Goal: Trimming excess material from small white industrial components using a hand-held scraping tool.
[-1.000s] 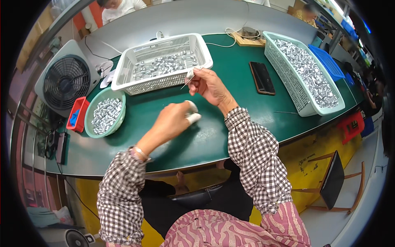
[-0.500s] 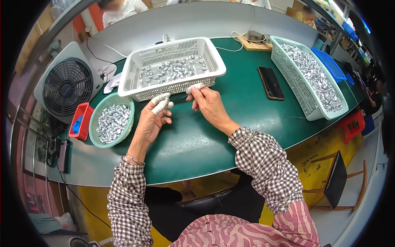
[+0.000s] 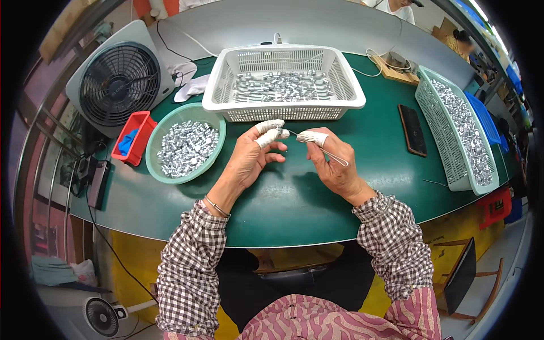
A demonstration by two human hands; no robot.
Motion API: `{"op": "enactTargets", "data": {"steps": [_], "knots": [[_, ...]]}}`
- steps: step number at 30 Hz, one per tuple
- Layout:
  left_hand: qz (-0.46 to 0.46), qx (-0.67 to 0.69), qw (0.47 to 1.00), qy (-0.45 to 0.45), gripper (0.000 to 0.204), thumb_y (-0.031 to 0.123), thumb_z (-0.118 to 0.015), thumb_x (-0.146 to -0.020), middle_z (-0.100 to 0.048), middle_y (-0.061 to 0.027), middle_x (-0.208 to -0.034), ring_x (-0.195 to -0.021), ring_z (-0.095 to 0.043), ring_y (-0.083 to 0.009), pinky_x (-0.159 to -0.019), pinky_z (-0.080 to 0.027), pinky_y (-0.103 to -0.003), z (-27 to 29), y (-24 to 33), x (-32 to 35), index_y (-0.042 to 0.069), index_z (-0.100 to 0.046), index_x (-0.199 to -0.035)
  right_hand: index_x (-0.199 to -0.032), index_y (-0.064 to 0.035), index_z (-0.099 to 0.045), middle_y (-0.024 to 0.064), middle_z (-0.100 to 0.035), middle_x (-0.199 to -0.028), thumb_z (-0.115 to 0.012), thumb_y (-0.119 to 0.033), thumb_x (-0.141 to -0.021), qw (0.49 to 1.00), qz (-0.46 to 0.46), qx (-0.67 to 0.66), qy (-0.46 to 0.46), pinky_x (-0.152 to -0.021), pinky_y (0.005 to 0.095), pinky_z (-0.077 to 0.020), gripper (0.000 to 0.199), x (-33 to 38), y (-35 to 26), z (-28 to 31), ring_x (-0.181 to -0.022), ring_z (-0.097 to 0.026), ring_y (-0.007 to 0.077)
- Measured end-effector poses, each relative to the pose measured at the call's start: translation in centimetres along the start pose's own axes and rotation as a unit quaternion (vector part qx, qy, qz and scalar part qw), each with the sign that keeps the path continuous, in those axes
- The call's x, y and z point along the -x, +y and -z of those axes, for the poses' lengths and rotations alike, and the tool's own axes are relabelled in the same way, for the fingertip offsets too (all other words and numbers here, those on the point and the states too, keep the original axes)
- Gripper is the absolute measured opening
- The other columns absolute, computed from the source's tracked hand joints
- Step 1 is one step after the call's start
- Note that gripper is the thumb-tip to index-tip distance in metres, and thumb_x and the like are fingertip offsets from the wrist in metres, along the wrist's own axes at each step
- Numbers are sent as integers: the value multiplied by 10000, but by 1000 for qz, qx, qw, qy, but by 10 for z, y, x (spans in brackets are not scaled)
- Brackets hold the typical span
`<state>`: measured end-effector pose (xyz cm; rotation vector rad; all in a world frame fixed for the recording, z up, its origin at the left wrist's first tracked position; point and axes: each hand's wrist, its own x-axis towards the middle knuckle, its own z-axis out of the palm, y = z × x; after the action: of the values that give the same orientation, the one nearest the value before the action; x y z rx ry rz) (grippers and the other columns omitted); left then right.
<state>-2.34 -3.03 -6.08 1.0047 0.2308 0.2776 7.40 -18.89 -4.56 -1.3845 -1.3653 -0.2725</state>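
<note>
Green table (image 3: 317, 198) under everything. White basket (image 3: 283, 107) of small metal parts at the far side, round green bowl (image 3: 161, 167) of the same to the left. Left hand (image 3: 249, 158) pinching one small part (image 3: 281, 131) in taped fingertips; right hand (image 3: 331, 164) gripping a thin metal pick (image 3: 331, 157), tip at that part.

Bare green table (image 3: 294, 198) below the hands; white basket (image 3: 283, 107) just ahead, bowl (image 3: 184, 144) at left.

Left hand (image 3: 252, 156) and right hand (image 3: 331, 164) raised close together, taped fingertips pinched.
</note>
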Motion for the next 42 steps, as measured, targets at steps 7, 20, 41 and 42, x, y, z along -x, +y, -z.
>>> {"op": "enactTargets", "data": {"steps": [7, 20, 41, 42], "knots": [[-5, -18, 1000, 3, 273, 101, -553, -865, -588, -81, -963, -744, -603, -135, -554, -533, -229, -3, -1, 0, -8, -516, -1113, -970, 20, -591, 99, -596, -830, -533, 11, -846, 999, -10, 14, -30, -483, 232, -454, 137, 3, 7, -4, -574, -565, 127], [5, -41, 999, -8, 281, 109, -575, -856, -587, -85, -978, -776, -599, -147, -592, -550, -250, -3, -2, 1, -10, -513, -1104, -969, 24, -587, 97, -597, -840, -542, 3, -845, 999, -15, 17, -37, -491, 228, -460, 134, 4, 10, -4, -578, -567, 125], [-52, -143, 988, 28, 294, 121, -582, -854, -589, -86, -955, -751, -585, -137, -559, -539, -251, -10, 0, 5, -13, -513, -1106, -931, 23, -575, 126, -583, -808, -573, 4, -794, 997, -21, 29, -69, -527, 293, -453, 138, 5, 9, -3, -616, -575, 211], [-58, -145, 987, 33, 295, 125, -580, -856, -588, -85, -953, -748, -583, -137, -556, -537, -251, -12, 1, 5, -14, -512, -1108, -912, 24, -570, 127, -576, -791, -573, -2, -794, 997, -28, 27, -67, -521, 302, -446, 121, 6, 10, -2, -607, -569, 222]]}}
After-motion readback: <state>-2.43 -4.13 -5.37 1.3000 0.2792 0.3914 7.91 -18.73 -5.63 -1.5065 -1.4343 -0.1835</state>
